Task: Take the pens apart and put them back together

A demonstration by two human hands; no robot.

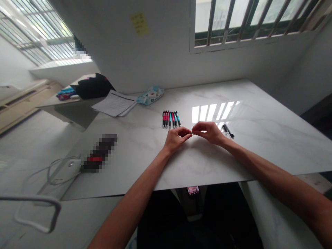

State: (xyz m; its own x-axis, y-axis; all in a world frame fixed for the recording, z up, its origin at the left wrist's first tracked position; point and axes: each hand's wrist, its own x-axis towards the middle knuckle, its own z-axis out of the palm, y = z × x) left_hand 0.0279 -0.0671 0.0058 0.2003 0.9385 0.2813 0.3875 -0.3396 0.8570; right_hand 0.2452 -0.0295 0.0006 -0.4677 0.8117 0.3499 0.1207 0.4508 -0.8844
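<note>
My left hand is closed in a pinch, with a small dark piece partly showing between thumb and fingers. It could be a pen part, but the fingers hide most of it. My right hand meets it fingertip to fingertip, pinching the light-coloured end of the same piece. Just beyond my left hand, several click pens in red and blue with black grips lie side by side in a row. Some black and clear pen parts rest on the table close to my right wrist.
The white marbled table reaches back to the wall. Papers and a blue wipes packet lie at its back left, near a black bag. A blurred dark object and cables are on the left. A phone shows below the table edge.
</note>
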